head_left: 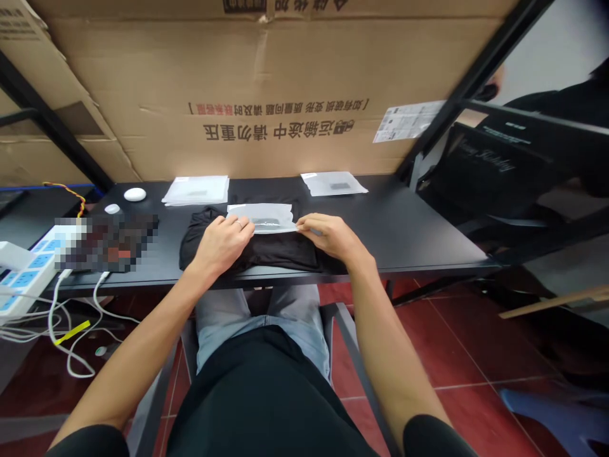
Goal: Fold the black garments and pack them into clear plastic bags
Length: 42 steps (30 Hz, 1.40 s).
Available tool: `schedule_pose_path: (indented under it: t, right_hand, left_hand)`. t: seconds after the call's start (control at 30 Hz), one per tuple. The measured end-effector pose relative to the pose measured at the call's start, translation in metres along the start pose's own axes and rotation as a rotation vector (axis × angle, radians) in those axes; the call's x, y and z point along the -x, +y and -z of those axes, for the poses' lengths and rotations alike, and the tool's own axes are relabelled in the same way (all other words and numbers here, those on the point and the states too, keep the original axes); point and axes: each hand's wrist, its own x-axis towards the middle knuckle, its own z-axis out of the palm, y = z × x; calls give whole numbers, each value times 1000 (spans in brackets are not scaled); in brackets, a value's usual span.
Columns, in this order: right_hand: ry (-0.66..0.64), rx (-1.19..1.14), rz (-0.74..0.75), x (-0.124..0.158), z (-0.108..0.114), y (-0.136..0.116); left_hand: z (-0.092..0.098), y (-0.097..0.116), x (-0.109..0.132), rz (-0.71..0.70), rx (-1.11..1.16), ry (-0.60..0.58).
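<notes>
- At the far left of the frame, a white power strip (pixel 28 273) with blue sockets sits at the edge of your black table (pixel 404 228), and white cables (pixel 59 330) hang down from it over the red floor tiles (pixel 457 343).
- Just right of the strip, a pixelated patch (pixel 107 241) hides whatever lies there; above it rest two small white rounded objects (pixel 135 194).
- Upper centre-left, a stack of frosted plastic bags (pixel 196 190) lies flat against the foot of a cardboard carton (pixel 266 82).
- At centre-left, your left hand (pixel 222 242) lies palm down, its fingers (pixel 238 223) open and spread over the left end of a frosted zip bag (pixel 261 218). The bag sits on top of a folded black garment (pixel 247 249), at the middle of the table's near edge.
- At centre-right, your right hand (pixel 328 238) rests on the garment, its fingers (pixel 309 223) closed together at the bag's right end; you cannot tell whether they grip it.
- Upper right of the table, another frosted bag (pixel 333 183) lies flat, well apart from your hands.
- At the right of the frame, a black chair (pixel 490 171) stands beyond the table.
</notes>
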Motion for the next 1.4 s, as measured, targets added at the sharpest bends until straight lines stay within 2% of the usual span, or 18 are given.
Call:
schedule_pose_path:
  t: [0.2,0.3,0.47,0.57,0.67,0.73,0.8,0.9,1.0,1.07,1.13,1.17,1.23,1.3,1.37,1.4]
  right_hand:
    - [8,-27,-22,3,0,5]
    - [9,-24,-16,3,-3,5]
    - [15,-22,8,4,-6,5]
    - [16,-26,9,4,-5,5]
    - [2,4,11,3,0,2]
    - [4,47,33,0,4,-6]
    - [62,70,62,-5,5,-21]
    - [136,108,103,-20,-5,-51]
    - [-20,277,145,-45,-25,-77]
    - [-147,416,143,-62,-38,-84]
    - [-256,521,123,-75,-46,-84]
    - [-306,554,106,-79,-49,-83]
    - [-394,585,60,-83,-52,-81]
    - [-447,594,26,-83,-53,-83]
    - [-467,604,17,-83,-54,-86]
    - [-471,610,22,-84,-53,-87]
  left_hand:
    - [6,-39,34,111,8,-33]
    - [11,-45,40,152,43,-43]
    - [15,-27,17,126,188,-64]
    - [12,-18,-2,52,185,-122]
    - [10,-15,-12,57,195,-160]
    - [12,-16,-16,108,235,-143]
    - [16,-18,-19,166,266,-107]
    - [20,-19,-29,219,283,-50]
    - [23,-17,-40,233,300,12]
    - [25,-16,-45,238,328,43]
    - [25,-16,-45,318,365,55]
    - [24,-18,-43,410,377,52]
    - [20,-27,-36,651,406,-25]
    - [13,-38,-28,836,514,-200]
    - [2,-49,-21,890,749,-375]
    - [-3,-53,-19,889,894,-422]
